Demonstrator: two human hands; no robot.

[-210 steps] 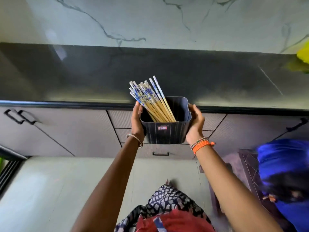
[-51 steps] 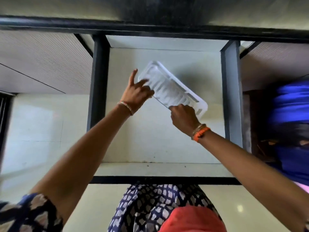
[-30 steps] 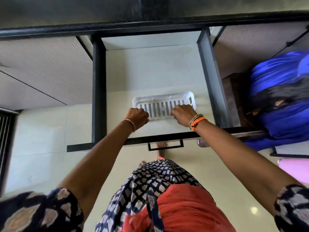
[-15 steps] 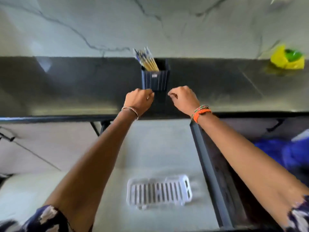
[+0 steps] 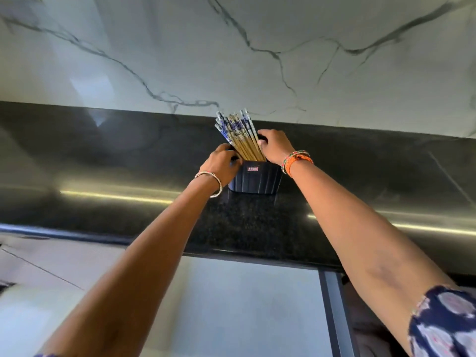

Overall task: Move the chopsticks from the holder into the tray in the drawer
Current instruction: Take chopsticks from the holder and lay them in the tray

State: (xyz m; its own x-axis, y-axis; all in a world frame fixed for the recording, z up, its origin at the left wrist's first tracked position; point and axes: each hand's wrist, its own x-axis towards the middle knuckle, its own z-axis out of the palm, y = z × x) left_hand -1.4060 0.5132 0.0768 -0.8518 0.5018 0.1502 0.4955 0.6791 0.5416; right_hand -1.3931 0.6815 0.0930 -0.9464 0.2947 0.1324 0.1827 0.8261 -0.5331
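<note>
A dark ribbed holder (image 5: 255, 180) stands on the black counter near the wall. A bundle of wooden chopsticks (image 5: 240, 136) with blue-and-white tops leans left out of it. My left hand (image 5: 222, 162) rests on the holder's left rim, fingers curled at the base of the chopsticks. My right hand (image 5: 274, 146) grips the holder's right rim beside the bundle. The open drawer (image 5: 244, 305) shows below the counter edge; its white tray is out of view.
A black stone counter (image 5: 103, 176) runs the width of the view, backed by a white marbled wall (image 5: 257, 47). The drawer's dark right side rail (image 5: 334, 313) runs down the lower right. Pale cabinet fronts (image 5: 38, 266) lie at lower left.
The view has tilted up, so the tray has dropped out of sight. Both hands have reached forward from the counter's front onto the holder's rim on either side of the chopsticks.
</note>
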